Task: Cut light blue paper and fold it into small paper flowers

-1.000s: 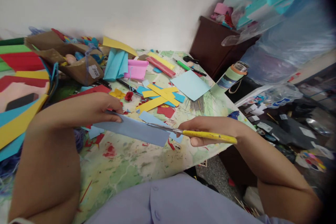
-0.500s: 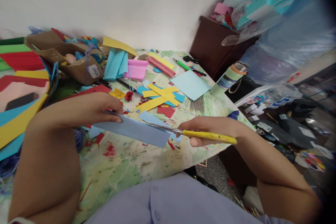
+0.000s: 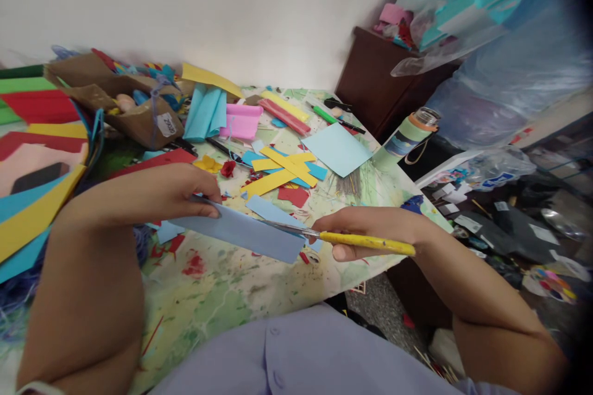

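Note:
My left hand (image 3: 199, 191) pinches the far left end of a long blue paper strip (image 3: 245, 231), held slanted above the table. A pair of scissors (image 3: 365, 242) with yellow handles is in my right hand (image 3: 345, 231), fingers closed around the grip. Its metal blades lie along the upper edge of the strip, pointing toward my left hand. Whether the blades are parted is hard to make out. Behind the strip another blue paper piece (image 3: 273, 208) lies on the table. Beyond that, yellow paper strips (image 3: 282, 166) cross over blue ones.
A pale blue square sheet (image 3: 338, 149) lies toward the right corner of the stained table (image 3: 208, 302). A bottle (image 3: 414, 133) stands at the right edge. On the left are a brown paper bag (image 3: 125, 99) and stacked coloured sheets (image 3: 41, 197). Red scraps are scattered about.
The blue paper strip and my left hand have shifted slightly to the right. The scissors have edged a little left, so the blades reach slightly further along the strip.

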Demonstrator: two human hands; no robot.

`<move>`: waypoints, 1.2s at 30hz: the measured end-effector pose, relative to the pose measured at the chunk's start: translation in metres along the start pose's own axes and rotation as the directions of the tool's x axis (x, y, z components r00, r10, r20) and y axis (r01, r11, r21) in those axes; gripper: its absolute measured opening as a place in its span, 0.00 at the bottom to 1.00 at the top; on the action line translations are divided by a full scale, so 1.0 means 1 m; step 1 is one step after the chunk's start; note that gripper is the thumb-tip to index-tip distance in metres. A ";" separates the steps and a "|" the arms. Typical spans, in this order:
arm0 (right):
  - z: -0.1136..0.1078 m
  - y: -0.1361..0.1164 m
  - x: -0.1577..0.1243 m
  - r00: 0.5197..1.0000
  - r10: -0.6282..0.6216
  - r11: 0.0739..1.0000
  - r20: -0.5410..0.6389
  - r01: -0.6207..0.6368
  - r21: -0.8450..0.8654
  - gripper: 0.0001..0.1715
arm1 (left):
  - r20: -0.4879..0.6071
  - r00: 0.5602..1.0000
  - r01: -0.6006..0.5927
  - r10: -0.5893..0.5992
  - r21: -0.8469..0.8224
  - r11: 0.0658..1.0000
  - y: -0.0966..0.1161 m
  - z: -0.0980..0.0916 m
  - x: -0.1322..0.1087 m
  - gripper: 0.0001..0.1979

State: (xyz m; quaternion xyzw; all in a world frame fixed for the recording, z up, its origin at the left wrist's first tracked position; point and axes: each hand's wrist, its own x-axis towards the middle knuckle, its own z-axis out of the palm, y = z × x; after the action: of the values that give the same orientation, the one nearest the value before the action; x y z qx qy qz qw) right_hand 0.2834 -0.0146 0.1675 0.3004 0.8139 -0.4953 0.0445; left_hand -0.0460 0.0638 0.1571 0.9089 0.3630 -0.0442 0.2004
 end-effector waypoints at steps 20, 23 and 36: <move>0.009 -0.001 0.022 0.993 0.113 0.954 0.029 -0.117 0.276 0.26 | 0.086 0.992 -0.083 0.092 -0.102 0.991 0.008 0.003 0.012 0.09; 0.010 0.001 0.024 0.996 0.089 0.948 0.028 -0.093 0.304 0.27 | 0.096 0.991 -0.085 0.095 -0.107 0.991 0.008 0.001 0.011 0.09; 0.017 0.007 0.029 0.997 0.072 0.896 -0.028 -0.052 0.441 0.24 | 0.084 0.995 -0.050 0.057 -0.075 0.996 0.003 0.001 0.008 0.10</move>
State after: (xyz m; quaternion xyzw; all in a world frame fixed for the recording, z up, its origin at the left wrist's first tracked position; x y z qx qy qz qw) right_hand 0.2597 -0.0132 0.1427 0.3392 0.6719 -0.6578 -0.0264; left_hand -0.0383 0.0663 0.1553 0.9077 0.3309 -0.0648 0.2498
